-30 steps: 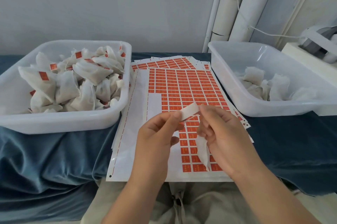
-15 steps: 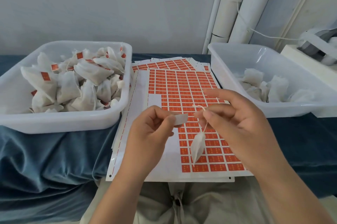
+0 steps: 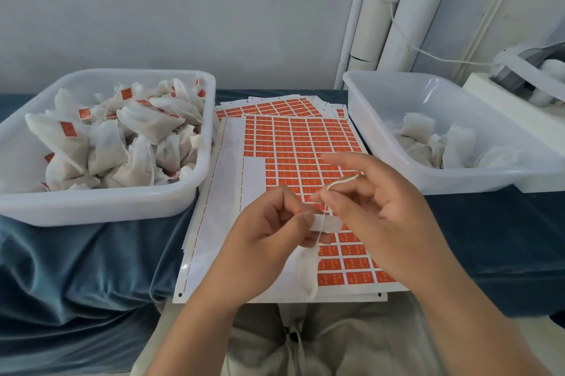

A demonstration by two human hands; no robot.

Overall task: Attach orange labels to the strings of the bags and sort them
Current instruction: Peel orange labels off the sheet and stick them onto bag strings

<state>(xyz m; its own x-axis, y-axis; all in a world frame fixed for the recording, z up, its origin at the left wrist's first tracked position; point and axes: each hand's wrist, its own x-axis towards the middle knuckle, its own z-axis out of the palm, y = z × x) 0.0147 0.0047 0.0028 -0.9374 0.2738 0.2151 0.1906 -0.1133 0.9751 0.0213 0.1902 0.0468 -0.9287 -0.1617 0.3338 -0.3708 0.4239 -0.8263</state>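
The bag [image 3: 305, 274] hangs in mid-air over the near edge of the label sheet [image 3: 305, 143], a small white gauzy pouch, limp and light, dangling by its string [image 3: 343, 181]. That string is thin and white. It runs up from the pouch, crosses the label [image 3: 327, 224] and ends in a loose loop at the right hand [image 3: 382, 213]. The label shows only its pale back, a little strip held level. Whether it touches the string yet, I cannot tell. So the step in hand, I'd judge, is the attaching itself: sticker peeled, string brought to it, fold not yet made.

On the left hand [image 3: 266, 241], thumb and forefinger pinch the left end of the label, the other fingers curled under. On the right hand, thumb and a finger pinch the string just above the label, forefinger stretched out straight.

The next move calls for a taut string, centred on the sticky face, then a fold so the two halves meet squarely. A thin sticker will likely grab wherever it first touches, and a slack string can slide off line.

Outward now. The sheet beneath carries rows of orange labels, its left part peeled bare, with more sheets [image 3: 275, 108] stacked beyond. At left is a white tub [image 3: 91, 207] heaped with labelled bags [image 3: 153, 122]. At right, a second tub [image 3: 458, 183] holds a few plain bags [image 3: 419, 128]. All of it rests on blue cloth [image 3: 76, 268]. Once tagged, this bag goes left, by my reading.
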